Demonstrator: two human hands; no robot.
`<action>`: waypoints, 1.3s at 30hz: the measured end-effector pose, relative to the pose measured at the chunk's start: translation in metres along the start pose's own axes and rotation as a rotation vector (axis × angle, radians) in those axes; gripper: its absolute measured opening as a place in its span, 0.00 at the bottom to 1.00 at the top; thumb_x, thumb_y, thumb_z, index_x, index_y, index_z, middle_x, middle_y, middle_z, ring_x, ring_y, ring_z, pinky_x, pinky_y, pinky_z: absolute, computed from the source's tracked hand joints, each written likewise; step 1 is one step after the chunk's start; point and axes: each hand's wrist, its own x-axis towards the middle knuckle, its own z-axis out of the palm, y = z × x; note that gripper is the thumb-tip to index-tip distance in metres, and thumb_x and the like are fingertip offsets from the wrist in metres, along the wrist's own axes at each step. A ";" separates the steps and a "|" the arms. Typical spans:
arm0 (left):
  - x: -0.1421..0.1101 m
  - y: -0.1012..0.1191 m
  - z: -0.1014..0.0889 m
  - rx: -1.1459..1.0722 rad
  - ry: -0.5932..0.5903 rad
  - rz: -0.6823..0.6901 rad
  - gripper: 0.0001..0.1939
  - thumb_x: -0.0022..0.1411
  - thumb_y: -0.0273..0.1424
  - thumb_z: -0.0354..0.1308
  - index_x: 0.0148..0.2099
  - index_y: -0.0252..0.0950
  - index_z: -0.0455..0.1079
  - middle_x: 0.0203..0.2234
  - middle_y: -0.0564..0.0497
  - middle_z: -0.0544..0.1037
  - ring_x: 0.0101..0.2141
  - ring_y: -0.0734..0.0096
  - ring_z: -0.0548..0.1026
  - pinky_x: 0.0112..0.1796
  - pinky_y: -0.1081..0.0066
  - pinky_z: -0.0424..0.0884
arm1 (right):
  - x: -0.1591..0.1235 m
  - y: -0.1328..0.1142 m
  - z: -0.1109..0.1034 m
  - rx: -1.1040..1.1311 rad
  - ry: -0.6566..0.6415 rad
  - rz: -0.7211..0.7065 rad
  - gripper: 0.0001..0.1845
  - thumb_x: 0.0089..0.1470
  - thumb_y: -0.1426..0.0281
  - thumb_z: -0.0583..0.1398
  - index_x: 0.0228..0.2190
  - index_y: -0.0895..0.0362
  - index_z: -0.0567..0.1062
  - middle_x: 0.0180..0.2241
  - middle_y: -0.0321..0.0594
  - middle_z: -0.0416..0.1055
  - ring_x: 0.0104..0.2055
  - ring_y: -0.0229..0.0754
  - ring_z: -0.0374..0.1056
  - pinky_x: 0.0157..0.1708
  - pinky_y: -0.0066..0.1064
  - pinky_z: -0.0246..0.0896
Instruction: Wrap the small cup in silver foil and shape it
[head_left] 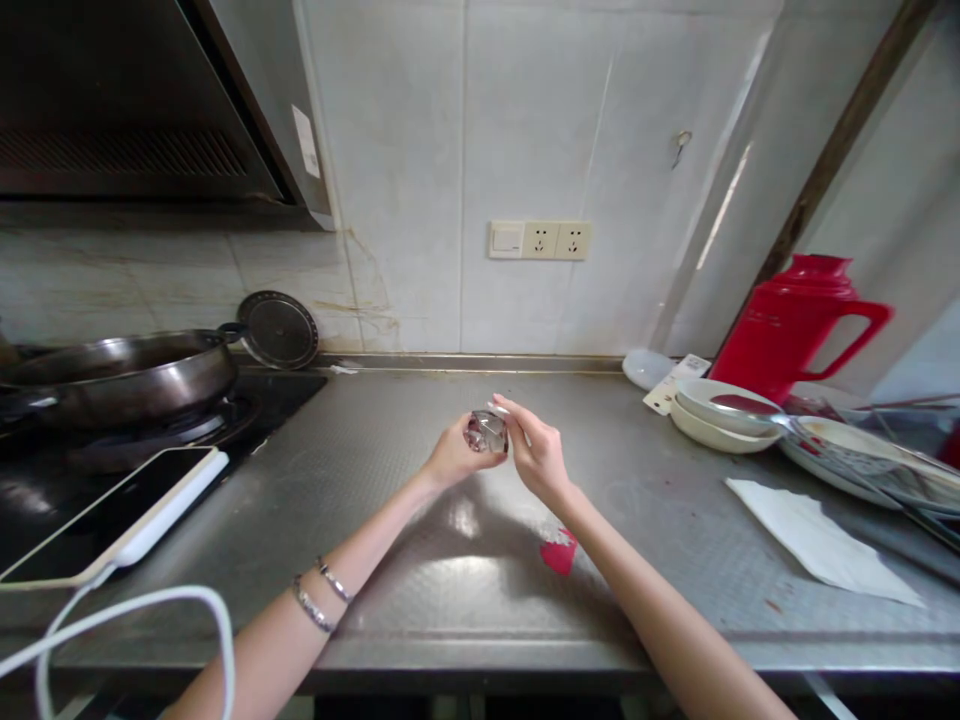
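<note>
While it sits above the middle of the table [390,430], a small clear object [487,432], glass-like and faceted in look, is gripped by the left hand [454,448], whose fingers and thumb curl around its side, probably to steady it. The right hand [538,450] has its fingers bent against the object's upper right edge; whether they pinch anything cannot be told. Holding it up between both hands seems to leave its top free to reach. What, if anything, is inside it cannot be made out.

Below, near the right forearm, lies a torn red scrap [559,555]. Farther right, white bowls [724,428] stand one in another, likely to save room, with a metal utensil's head resting over the upper one. A red thermos [787,320] stands behind them; its contents are hidden. At left, a wide pan [135,378] sits on the stove, its inside too dark to read.
</note>
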 end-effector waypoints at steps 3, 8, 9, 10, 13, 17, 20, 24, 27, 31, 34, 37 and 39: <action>0.000 0.001 0.000 -0.007 -0.003 -0.001 0.31 0.39 0.33 0.72 0.46 0.31 0.66 0.36 0.45 0.77 0.34 0.66 0.76 0.37 0.67 0.71 | 0.001 0.004 0.001 -0.012 -0.069 0.019 0.18 0.62 0.70 0.50 0.49 0.55 0.73 0.45 0.45 0.76 0.46 0.45 0.74 0.44 0.34 0.71; 0.000 0.006 0.000 -0.088 -0.013 -0.015 0.33 0.37 0.33 0.73 0.46 0.30 0.67 0.36 0.45 0.77 0.34 0.67 0.76 0.37 0.69 0.71 | 0.000 0.003 -0.001 -0.026 -0.116 -0.136 0.19 0.62 0.73 0.48 0.52 0.54 0.70 0.51 0.46 0.72 0.54 0.44 0.68 0.52 0.38 0.67; 0.001 0.007 0.000 -0.110 -0.012 -0.019 0.33 0.36 0.33 0.73 0.45 0.30 0.67 0.36 0.45 0.77 0.34 0.67 0.76 0.37 0.69 0.71 | 0.000 0.003 -0.002 -0.024 -0.121 -0.172 0.20 0.62 0.74 0.48 0.52 0.54 0.70 0.51 0.46 0.71 0.55 0.44 0.67 0.54 0.39 0.66; 0.001 0.007 0.000 -0.131 -0.010 -0.023 0.33 0.36 0.33 0.73 0.45 0.30 0.67 0.36 0.45 0.78 0.34 0.67 0.76 0.37 0.69 0.71 | -0.001 0.002 -0.002 -0.020 -0.124 -0.203 0.20 0.62 0.75 0.48 0.52 0.54 0.69 0.52 0.46 0.71 0.56 0.44 0.66 0.55 0.40 0.65; 0.003 0.007 -0.002 -0.155 0.000 -0.024 0.32 0.37 0.33 0.72 0.46 0.31 0.69 0.37 0.45 0.78 0.36 0.65 0.76 0.38 0.69 0.71 | -0.001 -0.002 -0.003 -0.011 -0.137 -0.279 0.21 0.61 0.76 0.48 0.54 0.54 0.68 0.53 0.47 0.70 0.58 0.45 0.64 0.57 0.42 0.63; 0.003 0.008 -0.008 -0.057 0.026 0.045 0.26 0.40 0.34 0.70 0.44 0.34 0.71 0.38 0.47 0.79 0.40 0.62 0.76 0.42 0.68 0.71 | -0.001 -0.010 -0.003 -0.013 -0.221 -0.409 0.24 0.60 0.78 0.49 0.56 0.54 0.65 0.53 0.46 0.70 0.59 0.45 0.62 0.57 0.43 0.63; 0.003 0.010 -0.011 0.073 0.062 0.098 0.22 0.41 0.33 0.69 0.41 0.35 0.72 0.37 0.48 0.79 0.41 0.62 0.75 0.45 0.66 0.69 | -0.002 -0.013 -0.002 -0.011 -0.252 -0.469 0.25 0.60 0.79 0.49 0.57 0.54 0.65 0.52 0.46 0.71 0.60 0.46 0.62 0.57 0.43 0.63; 0.002 0.011 -0.007 -0.002 0.055 0.011 0.27 0.41 0.33 0.70 0.45 0.33 0.70 0.39 0.45 0.78 0.39 0.62 0.76 0.40 0.67 0.71 | -0.001 -0.008 -0.002 -0.003 -0.094 -0.341 0.23 0.61 0.78 0.48 0.56 0.53 0.66 0.53 0.45 0.70 0.58 0.45 0.64 0.58 0.43 0.62; 0.001 0.011 -0.002 -0.122 0.035 -0.039 0.31 0.39 0.34 0.72 0.47 0.30 0.68 0.37 0.45 0.78 0.36 0.65 0.76 0.37 0.69 0.71 | 0.001 -0.001 -0.005 -0.010 0.015 -0.201 0.21 0.62 0.76 0.49 0.54 0.52 0.68 0.52 0.44 0.71 0.56 0.44 0.67 0.57 0.42 0.63; -0.001 0.015 -0.001 -0.222 0.028 -0.030 0.33 0.38 0.34 0.73 0.47 0.30 0.68 0.37 0.45 0.78 0.35 0.67 0.76 0.36 0.71 0.71 | 0.002 0.001 -0.008 -0.001 -0.064 -0.244 0.21 0.62 0.76 0.49 0.53 0.54 0.69 0.52 0.45 0.71 0.56 0.45 0.66 0.56 0.41 0.65; -0.001 0.019 -0.004 -0.222 0.017 -0.030 0.32 0.41 0.36 0.71 0.49 0.30 0.68 0.37 0.44 0.78 0.34 0.68 0.75 0.31 0.74 0.70 | 0.001 -0.004 -0.009 0.000 -0.104 -0.323 0.22 0.61 0.77 0.49 0.55 0.53 0.67 0.54 0.45 0.69 0.59 0.46 0.63 0.57 0.42 0.63; 0.001 0.020 -0.008 -0.184 0.037 -0.037 0.30 0.44 0.37 0.69 0.48 0.30 0.69 0.37 0.45 0.78 0.32 0.70 0.74 0.26 0.76 0.67 | 0.000 -0.010 -0.009 -0.005 -0.149 -0.391 0.24 0.61 0.78 0.49 0.57 0.53 0.64 0.55 0.45 0.68 0.60 0.46 0.61 0.57 0.43 0.64; 0.002 0.019 -0.011 -0.154 0.055 -0.035 0.29 0.44 0.38 0.69 0.47 0.31 0.69 0.37 0.46 0.77 0.31 0.71 0.73 0.24 0.77 0.66 | 0.000 -0.012 -0.009 -0.010 -0.153 -0.421 0.25 0.60 0.79 0.49 0.58 0.54 0.63 0.55 0.46 0.68 0.60 0.46 0.61 0.57 0.44 0.63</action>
